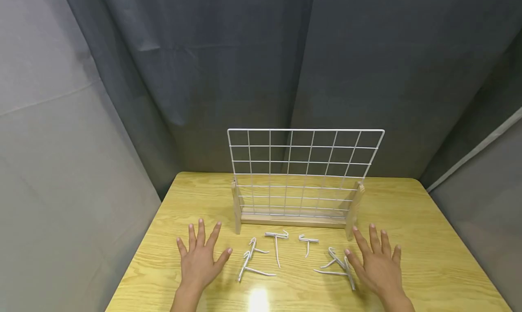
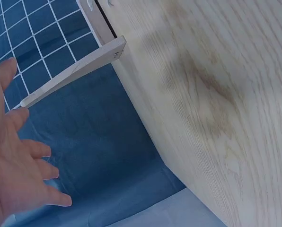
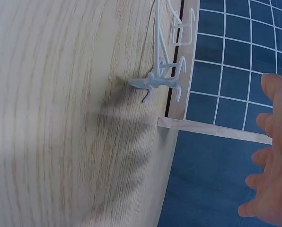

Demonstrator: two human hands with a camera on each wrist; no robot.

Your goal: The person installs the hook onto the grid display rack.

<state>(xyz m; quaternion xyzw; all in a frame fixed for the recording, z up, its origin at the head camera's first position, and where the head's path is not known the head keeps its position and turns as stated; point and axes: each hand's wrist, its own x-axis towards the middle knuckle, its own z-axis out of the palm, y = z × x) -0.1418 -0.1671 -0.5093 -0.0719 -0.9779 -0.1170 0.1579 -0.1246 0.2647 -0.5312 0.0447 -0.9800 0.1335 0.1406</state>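
Observation:
My left hand (image 1: 198, 262) is held over the table's left side, fingers straight and spread, holding nothing. On the right, my right hand (image 1: 379, 266) is spread the same way, its thumb close to a pair of white wire hooks (image 1: 345, 271). Another pair of white hooks (image 1: 247, 266) lies to the right of my left hand. Between the pairs are a long-pronged hook (image 1: 277, 246) and a smaller hook (image 1: 308, 242). Behind them stands a white wire grid (image 1: 302, 167), upright in a wooden stand (image 1: 293, 219). The right wrist view shows white hooks (image 3: 155, 81) near the stand.
The light wooden table (image 1: 195, 189) has rounded far corners. A dark grey curtain (image 1: 224, 76) hangs behind it, with lighter fabric (image 1: 61, 167) on the left and grey fabric (image 1: 481, 180) on the right.

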